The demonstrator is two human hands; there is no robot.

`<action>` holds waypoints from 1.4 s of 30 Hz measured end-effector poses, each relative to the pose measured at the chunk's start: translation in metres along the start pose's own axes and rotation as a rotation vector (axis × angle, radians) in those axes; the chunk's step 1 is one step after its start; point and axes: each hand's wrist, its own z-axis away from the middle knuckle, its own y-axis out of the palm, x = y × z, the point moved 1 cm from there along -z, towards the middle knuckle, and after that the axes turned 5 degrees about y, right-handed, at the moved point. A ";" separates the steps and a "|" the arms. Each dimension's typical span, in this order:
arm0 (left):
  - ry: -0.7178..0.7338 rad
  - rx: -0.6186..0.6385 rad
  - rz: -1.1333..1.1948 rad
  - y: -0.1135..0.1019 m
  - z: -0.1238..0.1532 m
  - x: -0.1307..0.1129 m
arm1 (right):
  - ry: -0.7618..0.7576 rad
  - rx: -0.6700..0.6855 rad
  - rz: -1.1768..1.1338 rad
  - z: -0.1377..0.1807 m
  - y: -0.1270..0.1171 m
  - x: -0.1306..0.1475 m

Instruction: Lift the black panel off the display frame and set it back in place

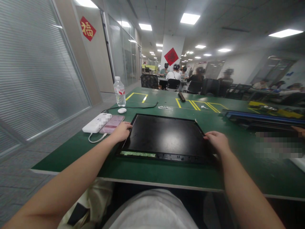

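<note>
A flat black display panel [164,135] lies on the green table [166,173] right in front of me, with a strip of green circuit board along its near edge. My left hand [121,131] grips the panel's left edge. My right hand [218,141] holds its right edge, fingers curled over the rim. Both forearms reach in from the bottom corners.
A white power bank [95,123] and a phone [111,124] lie left of the panel, with a white mouse [122,110] and a water bottle [119,91] behind. Black and blue bars [262,119] lie at the right. Seated people work at tables farther back.
</note>
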 end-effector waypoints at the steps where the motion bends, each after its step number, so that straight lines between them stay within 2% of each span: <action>1: 0.003 0.002 0.003 0.000 0.000 -0.001 | 0.011 0.004 -0.003 -0.001 0.000 -0.001; 6: 0.003 0.018 0.060 -0.001 0.002 -0.007 | 0.013 0.019 -0.053 -0.006 0.003 -0.008; 10: -0.151 0.015 0.196 -0.001 0.007 -0.011 | 0.000 0.004 -0.052 -0.008 0.004 -0.010; 16: -0.181 -0.134 0.619 -0.007 0.009 -0.017 | 0.032 0.007 -0.052 -0.004 0.003 -0.006; 19: -0.262 -0.101 0.915 -0.009 0.011 -0.026 | 0.049 0.001 -0.039 -0.001 0.002 -0.002; 21: -0.324 -0.057 1.019 -0.009 0.013 -0.032 | 0.041 -0.005 -0.035 0.001 0.001 0.001; 28: -0.416 -0.050 1.020 -0.013 0.016 -0.039 | -0.001 -0.035 -0.036 0.002 0.001 0.001; 42: -0.497 -0.049 1.015 -0.016 0.018 -0.049 | -0.005 -0.023 -0.038 -0.001 0.004 -0.003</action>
